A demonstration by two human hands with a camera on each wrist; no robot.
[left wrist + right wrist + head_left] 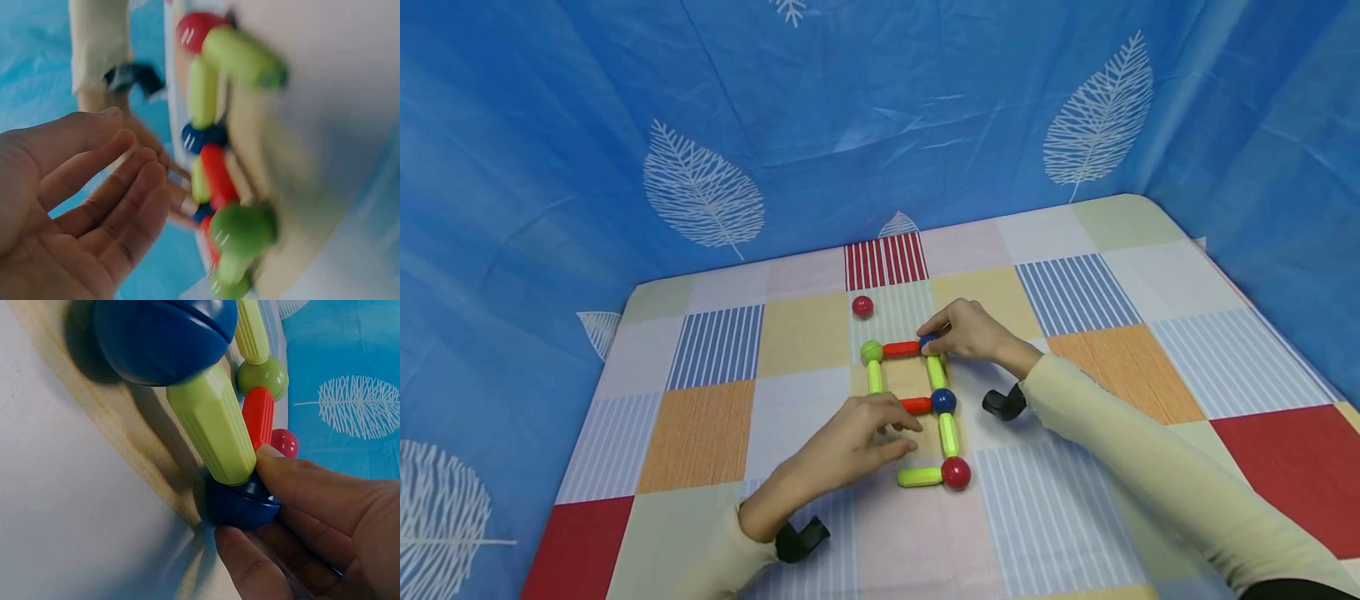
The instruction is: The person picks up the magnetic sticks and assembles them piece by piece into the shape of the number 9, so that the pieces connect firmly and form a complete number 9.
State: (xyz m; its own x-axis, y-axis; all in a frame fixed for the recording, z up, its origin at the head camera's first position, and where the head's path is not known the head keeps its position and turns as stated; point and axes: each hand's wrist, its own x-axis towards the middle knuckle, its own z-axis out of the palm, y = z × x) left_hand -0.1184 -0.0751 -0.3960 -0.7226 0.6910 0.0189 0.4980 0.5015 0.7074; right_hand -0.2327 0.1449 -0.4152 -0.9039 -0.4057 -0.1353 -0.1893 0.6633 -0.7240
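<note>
In the head view my right hand [973, 332] pinches a blue ball [240, 506] at the far right corner of a ladder-like frame of balls and rods. A red rod [901, 350] runs from that ball to a green ball [871, 352], and a lime rod [936, 372] leads to a second blue ball [943, 401]. Further down the frame sits a red ball [956, 472] with a lime rod [920, 477] pointing left. My left hand [853, 439] hovers at the frame's left side, fingers loosely bent, holding nothing. It hides a nearer green ball [240, 228] from the head view.
A loose red ball [862, 307] lies beyond the frame. The patchwork cloth [700, 442] covers the table, and blue curtains [850, 125] with white leaves hang behind and at both sides. Black straps [801, 540] stick out below the wrists.
</note>
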